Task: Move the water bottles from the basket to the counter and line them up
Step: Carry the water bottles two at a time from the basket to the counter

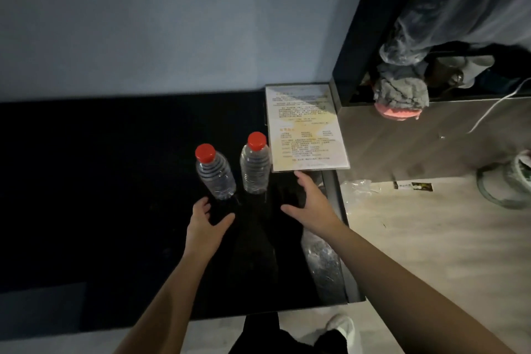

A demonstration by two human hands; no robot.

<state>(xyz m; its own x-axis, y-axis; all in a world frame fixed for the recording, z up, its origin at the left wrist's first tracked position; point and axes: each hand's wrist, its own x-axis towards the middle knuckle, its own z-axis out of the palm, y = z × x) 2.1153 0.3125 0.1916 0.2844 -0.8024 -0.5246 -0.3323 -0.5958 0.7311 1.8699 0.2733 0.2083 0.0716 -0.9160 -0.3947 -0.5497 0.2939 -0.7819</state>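
Two clear water bottles with red caps stand upright side by side on the black counter (pixel 100 181). The left bottle (pixel 215 172) is a little nearer to me than the right bottle (pixel 255 165). My left hand (pixel 205 223) hovers just in front of the left bottle, fingers spread, holding nothing. My right hand (pixel 310 204) is spread open to the right of the right bottle, apart from it and empty. No basket is visible.
A laminated notice sheet (pixel 306 128) lies on the counter's right end, just beyond my right fingertips. Crumpled clear plastic (pixel 321 261) lies along the counter's right edge. Beyond that edge is pale floor with scattered litter (pixel 413 186) and a bin (pixel 514 181).
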